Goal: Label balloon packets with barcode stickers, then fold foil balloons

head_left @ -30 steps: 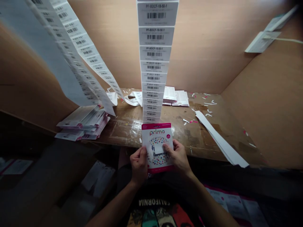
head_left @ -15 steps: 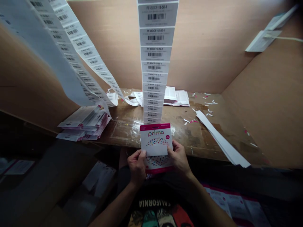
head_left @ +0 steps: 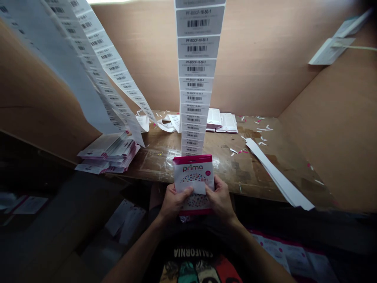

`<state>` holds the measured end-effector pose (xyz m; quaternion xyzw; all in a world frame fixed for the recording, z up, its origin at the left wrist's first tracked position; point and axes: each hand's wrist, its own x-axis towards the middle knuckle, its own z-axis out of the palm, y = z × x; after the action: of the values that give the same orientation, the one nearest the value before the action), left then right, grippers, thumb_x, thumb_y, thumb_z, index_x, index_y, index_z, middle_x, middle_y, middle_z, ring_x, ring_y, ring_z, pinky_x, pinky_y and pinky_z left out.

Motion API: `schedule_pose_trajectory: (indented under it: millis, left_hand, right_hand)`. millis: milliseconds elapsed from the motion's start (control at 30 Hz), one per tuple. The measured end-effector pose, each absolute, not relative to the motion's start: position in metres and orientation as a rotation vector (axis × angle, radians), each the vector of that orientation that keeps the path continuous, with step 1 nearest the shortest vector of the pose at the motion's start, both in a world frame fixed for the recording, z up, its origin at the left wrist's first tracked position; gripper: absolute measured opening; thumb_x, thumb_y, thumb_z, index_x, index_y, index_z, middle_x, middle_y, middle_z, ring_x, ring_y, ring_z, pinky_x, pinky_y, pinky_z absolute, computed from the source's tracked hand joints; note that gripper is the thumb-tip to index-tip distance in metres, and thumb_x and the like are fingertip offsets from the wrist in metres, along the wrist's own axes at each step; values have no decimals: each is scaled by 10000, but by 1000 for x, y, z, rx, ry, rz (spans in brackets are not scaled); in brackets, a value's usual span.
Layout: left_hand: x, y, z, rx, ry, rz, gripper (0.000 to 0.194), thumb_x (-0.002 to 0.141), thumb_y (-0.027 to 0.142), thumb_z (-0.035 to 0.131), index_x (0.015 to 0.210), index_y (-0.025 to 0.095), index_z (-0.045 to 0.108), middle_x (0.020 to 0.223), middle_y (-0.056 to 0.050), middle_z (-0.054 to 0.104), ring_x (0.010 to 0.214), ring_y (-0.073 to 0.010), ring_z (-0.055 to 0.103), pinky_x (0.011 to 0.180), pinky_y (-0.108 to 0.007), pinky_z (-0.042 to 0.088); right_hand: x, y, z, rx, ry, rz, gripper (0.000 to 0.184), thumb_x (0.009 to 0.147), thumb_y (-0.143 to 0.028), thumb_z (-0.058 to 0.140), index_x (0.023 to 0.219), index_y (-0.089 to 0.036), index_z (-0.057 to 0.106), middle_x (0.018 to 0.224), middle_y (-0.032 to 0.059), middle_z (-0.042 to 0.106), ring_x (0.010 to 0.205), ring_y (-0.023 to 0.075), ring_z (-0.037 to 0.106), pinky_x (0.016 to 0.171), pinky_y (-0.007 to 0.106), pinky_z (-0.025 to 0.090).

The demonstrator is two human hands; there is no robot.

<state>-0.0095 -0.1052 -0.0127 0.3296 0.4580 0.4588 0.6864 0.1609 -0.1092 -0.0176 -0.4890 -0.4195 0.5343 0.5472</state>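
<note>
Between both hands, at the table's front edge, is a white and pink "prima" packet (head_left: 193, 165) with a pattern of coloured dots. A blank white slip or window (head_left: 199, 188) crosses its middle; I cannot tell whether it is a separate piece. My left hand (head_left: 173, 200) grips the packet's left side, its thumb lying across the front. The right side is held by my right hand (head_left: 220, 198), thumb on the white area. Just behind the packet hangs a long strip of barcode labels (head_left: 196, 84).
More label strips (head_left: 113, 72) hang at the left above a pile of packets (head_left: 107, 153). Further packets (head_left: 226, 122) lie at the back of the table (head_left: 226, 173). White paper strips (head_left: 277, 173) rest at the right among scraps. Cardboard walls (head_left: 250, 59) surround the table.
My left thumb has moved inward across the packet's front, onto the white area. The right thumb has shifted slightly left and down. Both hands keep holding the packet.
</note>
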Motion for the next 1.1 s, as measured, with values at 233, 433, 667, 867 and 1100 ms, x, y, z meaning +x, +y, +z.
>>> schedule_pose_trajectory:
  millis: [233, 433, 667, 867, 1100]
  left_hand:
    - [-56, -70, 20, 623, 1147, 1375, 497, 561, 333, 988, 967, 125, 791, 936, -124, 818, 808, -317, 782, 789, -472, 659]
    - [-41, 2, 79, 929, 1010, 1517, 486, 594, 347, 976, 966, 111, 771, 827, -79, 787, 695, -210, 734, 685, -324, 630]
    - [14, 33, 79, 982, 876, 1399, 468, 611, 337, 959, 979, 119, 770, 770, -62, 762, 637, -199, 705, 621, -331, 606]
    - [20, 22, 82, 910, 781, 1385, 497, 630, 343, 960, 1029, 119, 767, 1016, -128, 801, 886, -301, 772, 824, -479, 645]
    - [20, 18, 95, 847, 771, 1351, 535, 578, 327, 991, 1009, 103, 767, 1019, -151, 808, 930, -350, 774, 924, -582, 616]
  right_hand:
    - [171, -61, -21, -1130, -1086, 1002, 402, 884, -544, 705, 1113, -219, 653, 1098, 102, 731, 1020, 270, 689, 927, 413, 555]
    - [146, -9, -26, -901, -1113, 1208, 584, 750, -521, 821, 1121, -274, 445, 947, 5, 731, 871, 203, 702, 820, 340, 568]
    - [146, -53, -29, -886, -1013, 1179, 398, 870, -432, 753, 1087, -298, 447, 917, -22, 734, 754, 176, 677, 706, 295, 539]
    - [171, -56, -20, -1036, -1434, 779, 104, 905, -308, 686, 969, -231, 713, 860, 22, 718, 725, 175, 618, 697, 297, 501]
    - [172, -55, -23, -1006, -1341, 868, 144, 881, -283, 677, 1002, -208, 694, 834, 10, 692, 673, 145, 586, 621, 251, 481]
